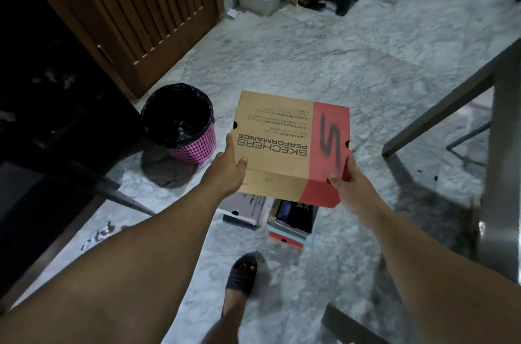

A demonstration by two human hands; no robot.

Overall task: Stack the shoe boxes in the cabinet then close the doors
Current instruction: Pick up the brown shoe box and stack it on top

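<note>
Near you, more shoe boxes (290,219) lie on the marble floor (324,61). Above them, your left hand (229,167) and right hand (347,184) clamp the Skechers box (282,143) by its side edges, thumbs on top. Far left stands the cabinet door (135,13), open.

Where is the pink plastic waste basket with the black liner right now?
In the head view, the pink plastic waste basket stands on the marble floor, left of the held brown and red cardboard shoe box, below the wooden slatted cabinet door.
</note>
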